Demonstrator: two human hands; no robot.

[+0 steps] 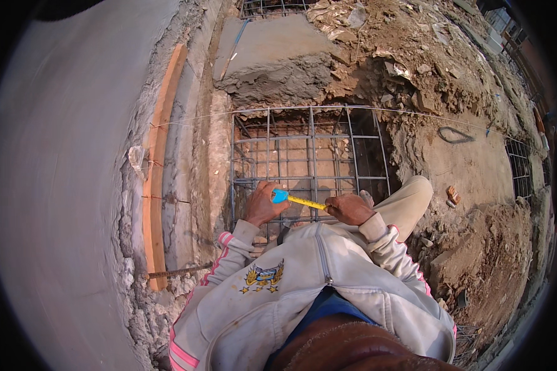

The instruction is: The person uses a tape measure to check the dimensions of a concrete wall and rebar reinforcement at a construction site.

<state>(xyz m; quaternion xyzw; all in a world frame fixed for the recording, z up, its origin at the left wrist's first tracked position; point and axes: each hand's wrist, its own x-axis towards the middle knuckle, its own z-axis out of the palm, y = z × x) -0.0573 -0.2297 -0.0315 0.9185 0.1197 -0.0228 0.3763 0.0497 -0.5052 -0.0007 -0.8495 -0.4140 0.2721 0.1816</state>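
Note:
A tape measure with a blue case [280, 196] is in my left hand [263, 204], its fingers closed around the case. A short length of yellow blade [307, 202] runs out of it to the right. My right hand [351, 209] pinches the blade's far end between thumb and fingers. Both hands are in front of my body, over the near part of a steel rebar cage [314, 146]. This grid of bars sits in a pit and shows earth between its bars. My bent leg [408, 201] is beside the right hand.
A long timber plank [161, 167] lies along the left, beside a smooth grey concrete slab [68, 185]. A thin string [414, 112] crosses above the cage. Beyond it is a concrete block [278, 55]. Rubble and soil [427, 68] rise at right, with a wire loop [456, 134].

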